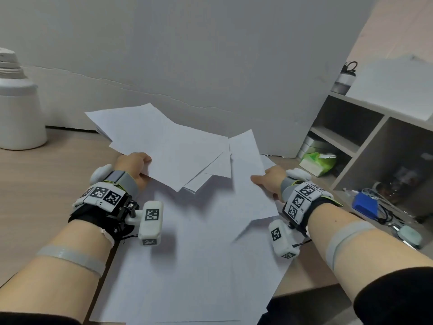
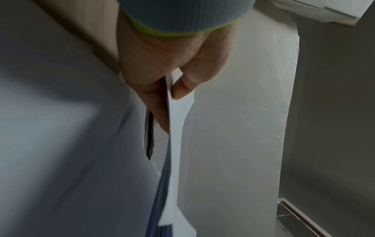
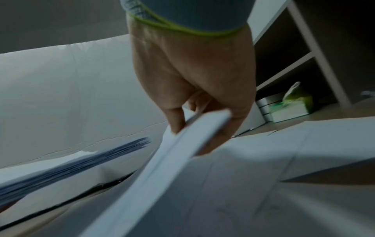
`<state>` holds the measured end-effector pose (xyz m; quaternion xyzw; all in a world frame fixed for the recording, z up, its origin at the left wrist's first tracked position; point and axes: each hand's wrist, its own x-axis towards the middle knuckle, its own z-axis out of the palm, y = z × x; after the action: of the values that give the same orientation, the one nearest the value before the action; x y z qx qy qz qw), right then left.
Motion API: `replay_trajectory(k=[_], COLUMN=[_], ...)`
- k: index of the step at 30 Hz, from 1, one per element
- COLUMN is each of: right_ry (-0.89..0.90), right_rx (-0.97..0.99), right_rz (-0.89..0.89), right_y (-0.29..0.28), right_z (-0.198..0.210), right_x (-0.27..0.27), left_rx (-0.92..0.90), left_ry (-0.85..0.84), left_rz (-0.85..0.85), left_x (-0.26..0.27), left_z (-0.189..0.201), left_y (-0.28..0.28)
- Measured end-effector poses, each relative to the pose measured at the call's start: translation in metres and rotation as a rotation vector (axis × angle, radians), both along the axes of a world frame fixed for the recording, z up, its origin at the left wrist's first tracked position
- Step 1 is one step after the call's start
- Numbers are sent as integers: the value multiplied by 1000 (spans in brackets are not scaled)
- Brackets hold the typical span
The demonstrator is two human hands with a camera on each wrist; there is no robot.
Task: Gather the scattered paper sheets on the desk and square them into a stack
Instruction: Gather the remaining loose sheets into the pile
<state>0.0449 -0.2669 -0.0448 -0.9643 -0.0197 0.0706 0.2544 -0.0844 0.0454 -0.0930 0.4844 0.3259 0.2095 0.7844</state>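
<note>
My left hand [image 1: 136, 167] pinches the near edge of a fanned bundle of white paper sheets [image 1: 164, 146], lifted above the desk; in the left wrist view the thumb [image 2: 182, 86] lies on top and the fingers under the bundle's sheets [image 2: 172, 144]. My right hand [image 1: 269, 181] grips the right edge of another sheet [image 1: 248, 179], raised and tilted; in the right wrist view that sheet [image 3: 162, 160] sits between thumb [image 3: 174, 121] and fingers. More white sheets [image 1: 187, 266] lie flat and overlapping on the wooden desk [image 1: 35, 184] beneath both hands.
A white jar [image 1: 16, 109] stands at the back left. A large white board [image 1: 210, 55] leans behind the papers. At the right is a shelf unit [image 1: 365, 127] with a green tissue pack [image 1: 318, 163], and a blue box [image 1: 365, 205] with cables.
</note>
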Motion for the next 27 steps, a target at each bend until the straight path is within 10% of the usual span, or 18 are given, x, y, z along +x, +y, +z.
replay_trajectory(k=[19, 27], right_ry=[124, -283], right_rx=[228, 373], right_rz=[-145, -252], right_y=[-40, -37], right_z=[-39, 27], right_x=[-1, 2], left_rx=[74, 70], left_ry=[75, 49], left_rz=[-65, -114], left_x=[6, 8], left_z=[-9, -7], left_y=[-17, -19])
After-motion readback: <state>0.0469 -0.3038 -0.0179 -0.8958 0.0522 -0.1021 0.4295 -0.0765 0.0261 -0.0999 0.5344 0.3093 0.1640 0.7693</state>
